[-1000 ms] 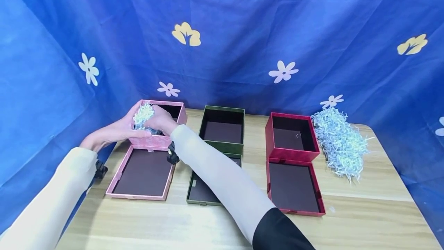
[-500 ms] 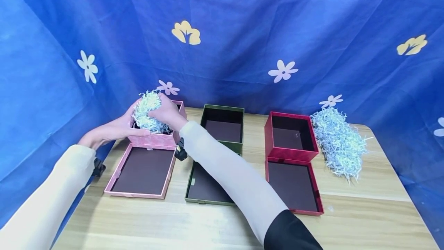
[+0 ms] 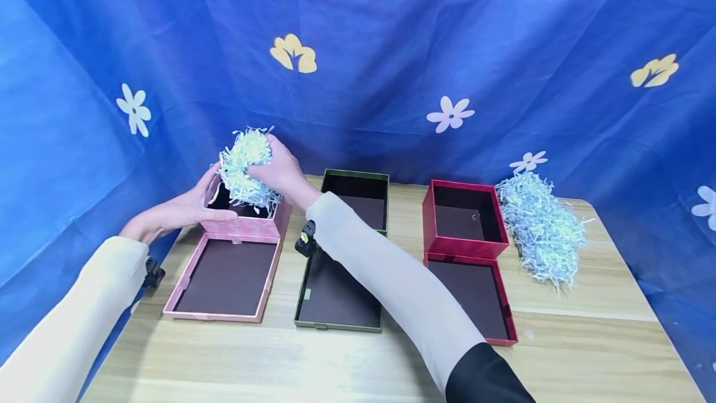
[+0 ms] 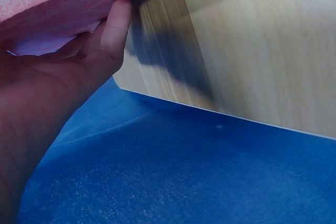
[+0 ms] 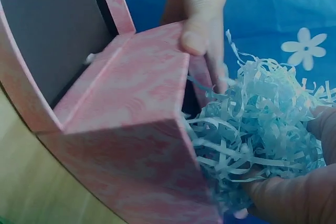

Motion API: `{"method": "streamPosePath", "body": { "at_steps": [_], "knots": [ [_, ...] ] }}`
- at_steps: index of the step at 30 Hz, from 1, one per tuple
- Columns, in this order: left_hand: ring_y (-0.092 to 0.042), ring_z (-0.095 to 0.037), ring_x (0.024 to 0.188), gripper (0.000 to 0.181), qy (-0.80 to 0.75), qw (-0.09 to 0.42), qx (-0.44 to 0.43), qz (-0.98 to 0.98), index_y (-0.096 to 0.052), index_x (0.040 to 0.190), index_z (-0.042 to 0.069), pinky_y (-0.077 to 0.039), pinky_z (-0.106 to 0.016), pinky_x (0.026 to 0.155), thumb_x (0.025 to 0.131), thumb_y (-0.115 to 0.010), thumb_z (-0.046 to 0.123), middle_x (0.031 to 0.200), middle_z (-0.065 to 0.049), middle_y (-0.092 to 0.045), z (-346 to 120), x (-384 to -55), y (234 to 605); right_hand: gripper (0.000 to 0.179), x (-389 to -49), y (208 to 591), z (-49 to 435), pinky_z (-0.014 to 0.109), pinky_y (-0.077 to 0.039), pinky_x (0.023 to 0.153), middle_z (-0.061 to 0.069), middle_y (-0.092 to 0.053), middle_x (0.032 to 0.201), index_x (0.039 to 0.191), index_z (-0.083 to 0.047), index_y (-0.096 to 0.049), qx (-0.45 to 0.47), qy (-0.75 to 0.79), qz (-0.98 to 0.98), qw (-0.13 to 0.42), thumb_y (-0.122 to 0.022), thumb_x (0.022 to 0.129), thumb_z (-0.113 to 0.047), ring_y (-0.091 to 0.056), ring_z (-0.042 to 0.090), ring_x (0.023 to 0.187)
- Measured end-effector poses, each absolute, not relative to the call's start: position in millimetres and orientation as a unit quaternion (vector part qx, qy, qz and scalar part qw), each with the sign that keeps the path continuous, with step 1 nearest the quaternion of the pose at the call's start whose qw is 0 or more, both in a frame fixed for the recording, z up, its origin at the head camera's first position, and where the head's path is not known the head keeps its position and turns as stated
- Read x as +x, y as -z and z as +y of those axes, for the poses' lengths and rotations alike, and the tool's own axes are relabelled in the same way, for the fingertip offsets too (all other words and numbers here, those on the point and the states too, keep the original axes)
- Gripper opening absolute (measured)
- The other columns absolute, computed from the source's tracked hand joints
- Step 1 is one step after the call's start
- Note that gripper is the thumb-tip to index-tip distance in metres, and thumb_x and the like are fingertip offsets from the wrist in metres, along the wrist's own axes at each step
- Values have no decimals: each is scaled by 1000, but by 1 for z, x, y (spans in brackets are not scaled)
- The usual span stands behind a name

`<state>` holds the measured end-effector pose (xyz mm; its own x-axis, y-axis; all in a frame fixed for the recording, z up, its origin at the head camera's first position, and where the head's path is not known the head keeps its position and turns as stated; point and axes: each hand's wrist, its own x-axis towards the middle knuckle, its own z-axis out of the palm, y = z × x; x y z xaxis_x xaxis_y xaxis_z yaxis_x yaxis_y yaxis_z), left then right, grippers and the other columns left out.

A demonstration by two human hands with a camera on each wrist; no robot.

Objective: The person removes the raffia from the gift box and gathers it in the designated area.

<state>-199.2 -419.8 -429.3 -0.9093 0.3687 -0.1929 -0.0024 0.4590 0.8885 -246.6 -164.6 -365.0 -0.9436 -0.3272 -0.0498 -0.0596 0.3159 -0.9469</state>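
A pink patterned box [image 3: 246, 226] stands open at the back left, its hinged lid [image 3: 226, 278] lying flat toward me. My left hand [image 3: 181, 207] grips the box's left side, thumb [image 5: 195, 38] over the front wall and fingers along the side in the right wrist view. Over the box opening, my right hand [image 3: 282, 170] pinches a clump of pale blue shredded paper [image 3: 248, 163]. Loose strands hang down at the rim, and the dark interior shows below the clump. In the left wrist view, my left hand [image 4: 68, 77] lies against the pink wall.
A dark green box [image 3: 358, 201] stands open in the middle, with its lid [image 3: 335, 294] partly behind my right sleeve. Right of it is an open red box [image 3: 467, 246]. A pile of shredded paper [image 3: 542, 229] lies at the far right before the blue curtain.
My right hand has risen out of the pink box and shifted right, lifting the shredded paper with it. The left hand stays on the box.
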Motion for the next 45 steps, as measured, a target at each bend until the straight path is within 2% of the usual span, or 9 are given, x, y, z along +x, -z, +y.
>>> {"method": "streamPosePath", "body": {
  "at_steps": [3,15,21,25,31,36,39,45],
  "knots": [
    [26,-40,160,126,-510,184,109,833,25,171,28,6,-73,123,100,-76,7,177,-8,28,-421,-199,428,92,-246,357,-157,24,-45,109,-5,-41,171,172,-15,-36,-130,577,799,111,-84,94,-12,-46,8,144],
    [25,-31,162,122,-518,185,131,825,21,172,33,6,-73,123,102,-73,2,179,6,25,-422,-202,426,95,-245,324,-121,25,-40,116,-4,-35,175,174,-11,-29,-136,621,763,116,-83,96,-10,-39,10,152],
    [27,-27,161,122,-508,187,123,831,22,171,35,8,-72,123,102,-74,8,177,8,27,-422,-203,426,85,-246,311,-95,25,-49,105,-1,-55,159,170,-13,-39,-158,646,739,107,-81,96,-4,-57,12,131],
    [28,-28,161,124,-495,189,112,840,24,171,35,8,-75,122,101,-76,12,177,8,30,-423,-203,427,78,-247,308,-75,24,-51,99,0,-61,149,166,-12,-43,-159,660,727,102,-77,97,-1,-61,13,120],
    [28,-27,161,125,-492,192,113,841,25,170,34,8,-71,124,102,-76,10,176,12,29,-424,-205,431,66,-246,304,-39,27,-54,93,5,-64,137,157,-6,-49,-164,695,695,82,-72,97,6,-63,17,111],
    [28,-26,161,124,-488,193,110,844,25,170,36,7,-74,123,102,-76,12,176,13,29,-427,-204,433,77,-249,299,-6,29,-48,108,10,-56,155,166,-4,-39,-154,697,696,73,-72,97,5,-57,19,131],
    [28,-27,161,124,-483,191,108,848,25,171,37,4,-78,121,102,-76,13,176,13,29,-427,-202,433,86,-251,296,15,28,-40,118,11,-43,168,171,-3,-28,-134,687,711,70,-72,97,4,-46,18,146],
    [27,-25,161,123,-492,191,114,842,25,170,37,5,-74,123,103,-75,12,176,13,30,-428,-202,435,87,-250,293,57,30,-37,120,15,-36,172,171,-1,-24,-117,692,709,61,-69,97,7,-39,21,152]
  ]
}}
